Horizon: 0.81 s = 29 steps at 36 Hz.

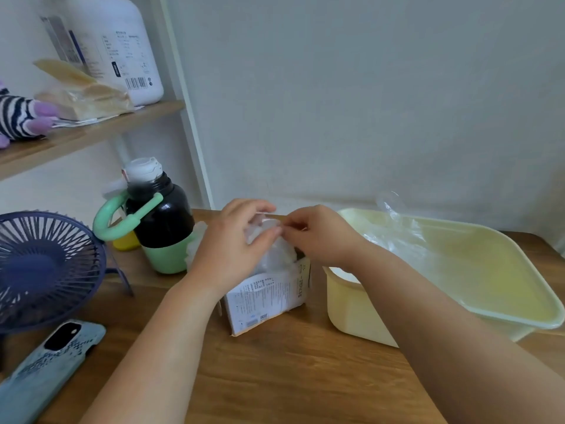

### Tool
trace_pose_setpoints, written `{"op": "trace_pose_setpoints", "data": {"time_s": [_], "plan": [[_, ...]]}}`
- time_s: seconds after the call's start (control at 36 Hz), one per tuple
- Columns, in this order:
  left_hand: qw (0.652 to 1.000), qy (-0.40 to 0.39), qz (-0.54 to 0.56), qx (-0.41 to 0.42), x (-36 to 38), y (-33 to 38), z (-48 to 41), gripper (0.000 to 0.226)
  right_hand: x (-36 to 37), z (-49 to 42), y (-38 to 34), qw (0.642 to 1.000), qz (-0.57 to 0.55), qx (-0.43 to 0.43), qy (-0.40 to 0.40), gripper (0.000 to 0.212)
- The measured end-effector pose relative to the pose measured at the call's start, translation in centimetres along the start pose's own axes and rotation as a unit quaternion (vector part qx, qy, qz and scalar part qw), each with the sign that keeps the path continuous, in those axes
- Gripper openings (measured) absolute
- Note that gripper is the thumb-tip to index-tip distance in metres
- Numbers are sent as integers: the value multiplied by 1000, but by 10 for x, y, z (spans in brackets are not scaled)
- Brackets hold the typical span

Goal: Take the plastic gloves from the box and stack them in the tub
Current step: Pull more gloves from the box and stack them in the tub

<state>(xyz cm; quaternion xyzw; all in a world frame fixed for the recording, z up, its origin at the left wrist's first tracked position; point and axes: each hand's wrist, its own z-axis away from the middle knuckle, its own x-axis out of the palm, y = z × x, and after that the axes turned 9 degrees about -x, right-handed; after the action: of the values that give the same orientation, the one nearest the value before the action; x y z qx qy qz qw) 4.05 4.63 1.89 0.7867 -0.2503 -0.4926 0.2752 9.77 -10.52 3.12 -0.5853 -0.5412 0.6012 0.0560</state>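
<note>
Box (266, 301): small printed carton, upright at centre of desk (275, 377), top torn open, printed face toward camera. Contents: wad of clear plastic gloves (275, 255) bulging up out of the open top, with more white film showing behind the left wrist, beside the flask.

Tub (351, 310): pale yellow, rectangular, just right of box. Contact between the two not determinable. Contents: loose gloves (397, 237), crumpled clear film heaped at the far left end, one piece rising above the rim.

Left hand (235, 243): over box top, grip curled round the wad, thumb and fingertips pressed into the film. Right hand (318, 237): at the same height, grip pinching a thin edge of film between thumb and forefinger, fingertips meeting those of the left hand. Right forearm across the tub's near left corner, hiding part of the rim.

Surroundings: flask (162, 221), black over green, mint handle, white cap, upright left of box and behind the left hand. Small yellow item (125, 244) partly hidden behind flask, not identifiable. Fan (46, 264), dark blue, at left edge of desk. Phone (46, 365), pale blue case, camera side up, in front of fan. Shelf (91, 133) above left, carrying white jug (122, 47) with barcode label, bagged pale goods (85, 96) and striped plush toy (18, 117).
</note>
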Motion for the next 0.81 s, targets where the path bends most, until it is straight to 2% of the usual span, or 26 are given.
{"op": "trace_pose_setpoints", "data": {"time_s": [0.08, 0.17, 0.25, 0.31, 0.36, 0.42, 0.47, 0.53, 0.58, 0.67, 0.75, 0.81], "plan": [[990, -83, -47, -99, 5, 0, 3, 69, -1, -2, 1, 995, -81, 32, 47, 23], [982, -116, -92, -118, 7, -2, 6, 85, -1, -4, 4, 968, -201, 45, 146, 24], [976, -162, -92, -113, 7, -4, 7, 89, -13, -5, -1, 898, -334, 42, 285, 25], [979, -156, -80, -108, 9, -4, 6, 89, -27, -3, -6, 857, -369, 35, 357, 26], [989, -117, -64, -71, 10, 1, 4, 90, -39, 1, -10, 863, -334, 7, 379, 24], [997, -71, -9, -30, 9, 13, 2, 86, -47, 8, -12, 892, -267, -16, 363, 22], [991, -76, 110, -32, 5, 34, 2, 65, -53, 15, -12, 917, -214, -34, 336, 20], [964, -126, 231, -50, 7, 51, 0, 55, -58, 23, -13, 936, -179, -54, 299, 17], [940, -155, 298, -66, 16, 67, -2, 51, -62, 32, -15, 953, -171, -74, 237, 13], [892, -124, 420, -109, 32, 85, -2, 36, -72, 46, -11, 952, -233, -72, 184, 16], [816, -153, 541, -134, 45, 93, -5, 15, -83, 52, 4, 913, -317, 9, 256, 41], [756, -183, 615, -131, 53, 99, -8, 12, -89, 59, 13, 909, -312, 90, 261, 68]]}}
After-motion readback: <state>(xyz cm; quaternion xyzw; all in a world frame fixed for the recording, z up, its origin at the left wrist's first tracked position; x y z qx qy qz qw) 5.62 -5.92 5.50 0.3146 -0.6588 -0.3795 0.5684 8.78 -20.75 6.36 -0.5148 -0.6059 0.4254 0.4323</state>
